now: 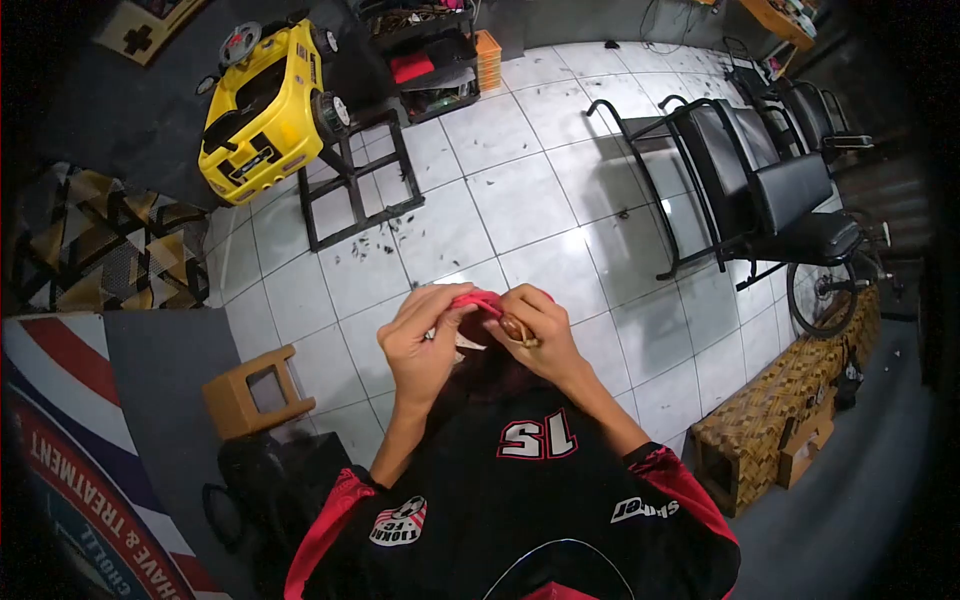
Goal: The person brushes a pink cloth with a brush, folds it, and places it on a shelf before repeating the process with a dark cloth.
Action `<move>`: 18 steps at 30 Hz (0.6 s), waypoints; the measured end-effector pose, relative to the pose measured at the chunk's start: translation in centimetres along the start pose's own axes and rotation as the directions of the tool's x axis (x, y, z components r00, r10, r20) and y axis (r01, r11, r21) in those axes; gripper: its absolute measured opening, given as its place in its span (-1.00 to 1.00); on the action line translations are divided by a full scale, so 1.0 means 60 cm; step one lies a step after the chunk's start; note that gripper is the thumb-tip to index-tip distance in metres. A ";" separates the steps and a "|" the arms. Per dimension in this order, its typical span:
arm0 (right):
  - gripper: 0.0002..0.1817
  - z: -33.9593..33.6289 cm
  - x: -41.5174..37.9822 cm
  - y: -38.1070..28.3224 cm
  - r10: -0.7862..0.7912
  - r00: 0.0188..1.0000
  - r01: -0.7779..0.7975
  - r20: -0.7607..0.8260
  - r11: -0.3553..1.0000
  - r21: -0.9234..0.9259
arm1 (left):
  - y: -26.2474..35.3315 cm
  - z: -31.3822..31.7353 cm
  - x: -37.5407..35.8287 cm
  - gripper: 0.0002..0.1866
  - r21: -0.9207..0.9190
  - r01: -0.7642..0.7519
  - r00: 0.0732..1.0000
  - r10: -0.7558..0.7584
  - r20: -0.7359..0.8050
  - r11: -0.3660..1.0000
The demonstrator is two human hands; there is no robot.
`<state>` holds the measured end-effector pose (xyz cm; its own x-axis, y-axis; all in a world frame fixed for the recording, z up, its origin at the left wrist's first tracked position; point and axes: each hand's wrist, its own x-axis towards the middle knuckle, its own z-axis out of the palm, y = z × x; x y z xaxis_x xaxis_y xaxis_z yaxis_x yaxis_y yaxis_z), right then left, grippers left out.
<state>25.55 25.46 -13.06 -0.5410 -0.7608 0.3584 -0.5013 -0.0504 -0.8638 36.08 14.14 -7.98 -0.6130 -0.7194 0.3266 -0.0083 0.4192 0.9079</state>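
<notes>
My left hand (425,335) and my right hand (540,335) are close together in front of my chest. Both are closed, pinching a bright red cloth-like strip (480,299) between them. Fingers hide part of the strip, so its full shape does not show. At my right fingers sits a brown, rounded, glossy piece (513,328) with a gold-coloured band, like a ring. Below my left fingers a small whitish piece (467,344) shows; what it is, I cannot make out. A dark maroon area lies under the hands, above my black jersey (470,470).
A yellow toy car (265,110) stands at the upper left beside a black metal frame (355,190). Black padded chairs (760,170) and a bicycle wheel (822,298) are at right. Dark tufts lie on the white tiles (520,200). A brown stool (250,395) is left.
</notes>
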 end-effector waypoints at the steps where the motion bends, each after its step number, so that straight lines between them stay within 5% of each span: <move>1: -0.80 -0.003 -0.006 0.013 0.030 0.995 -0.026 0.093 0.999 -0.044 | -0.002 -0.010 0.002 -0.84 -0.005 0.008 1.000 -0.008 -0.012 1.000; 6: -0.86 -0.015 -0.041 0.114 0.205 0.917 -0.133 0.343 0.966 -0.221 | -0.008 -0.064 0.016 -0.89 -0.068 0.016 0.992 -0.024 -0.128 0.998; 11: -0.75 -0.054 -0.054 0.160 0.352 0.896 -0.252 0.271 0.905 -0.343 | -0.033 -0.120 0.027 -0.86 0.039 0.007 0.961 0.004 -0.278 0.999; 14: -0.66 -0.067 -0.035 0.147 0.288 0.955 -0.266 0.067 0.936 -0.228 | -0.049 -0.131 0.024 -0.84 0.104 0.099 0.923 -0.053 -0.381 0.990; 18: -0.61 -0.100 -0.008 0.130 0.138 0.984 -0.093 0.114 0.939 -0.330 | -0.063 -0.148 0.029 -0.85 0.203 0.124 0.897 -0.022 -0.441 0.971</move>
<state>17.82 29.32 -17.84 -0.5242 -0.8295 0.1928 -0.6433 0.2373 -0.7279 42.09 6.40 -8.52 -0.2015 -0.8991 0.3886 -0.2449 0.4304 0.8688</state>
